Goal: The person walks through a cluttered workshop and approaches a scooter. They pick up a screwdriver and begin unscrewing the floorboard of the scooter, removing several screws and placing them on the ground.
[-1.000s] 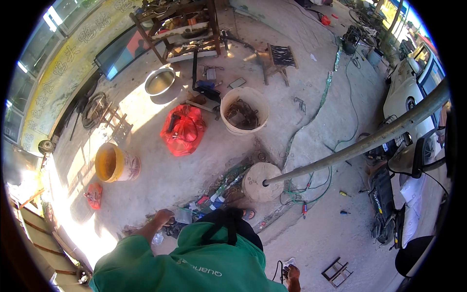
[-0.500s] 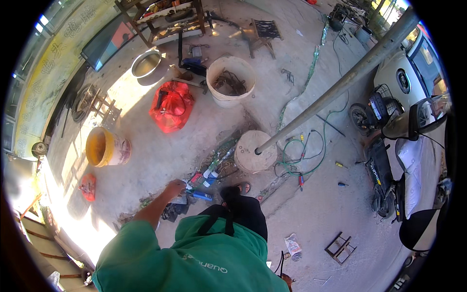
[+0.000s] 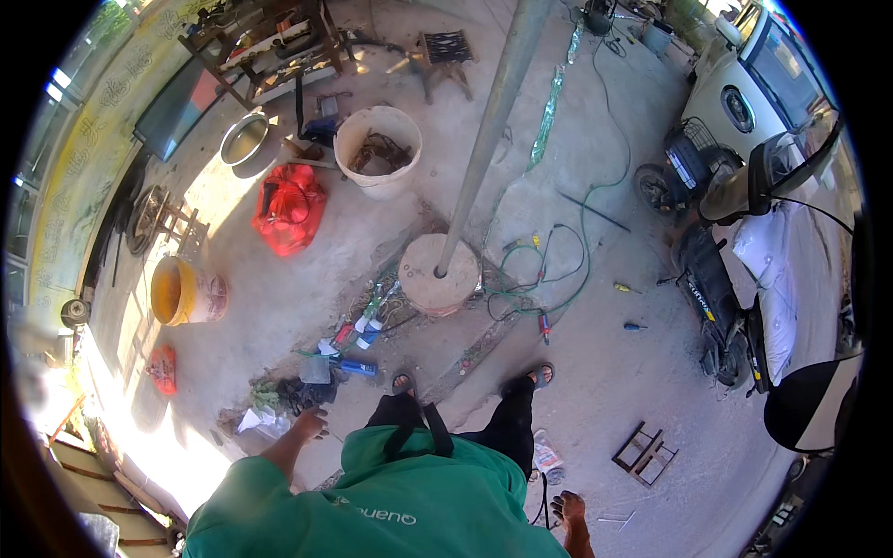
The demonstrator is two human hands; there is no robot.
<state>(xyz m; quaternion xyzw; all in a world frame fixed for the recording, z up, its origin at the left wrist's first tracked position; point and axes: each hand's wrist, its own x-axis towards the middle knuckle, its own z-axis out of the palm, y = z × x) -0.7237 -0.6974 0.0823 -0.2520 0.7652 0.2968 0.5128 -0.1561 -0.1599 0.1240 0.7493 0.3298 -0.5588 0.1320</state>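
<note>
My left hand (image 3: 310, 425) hangs empty with its fingers loosely apart, near the dark crumpled material (image 3: 296, 394) and white plastic scraps (image 3: 264, 424) on the floor. A little farther off lie a blue cylinder (image 3: 357, 367) and a small red item (image 3: 343, 333) among litter. At the lower right, my right hand (image 3: 569, 508) hangs beside my body, its fingers slightly curled and apart, holding nothing that I can see. Next to it are a dark strap (image 3: 545, 502) and a clear plastic bag (image 3: 547, 454).
A metal pole rises from a round concrete base (image 3: 439, 279) ahead. Green hose (image 3: 588, 251) loops on its right, with screwdrivers nearby. A white bucket (image 3: 377, 153), red bag (image 3: 289, 209) and yellow bucket (image 3: 186, 290) stand left. A scooter (image 3: 712, 307) and small wooden stool (image 3: 644, 454) are right.
My left hand has drawn back from the litter by the blue cylinder toward my body. My right hand has come into view, and my feet now stand apart.
</note>
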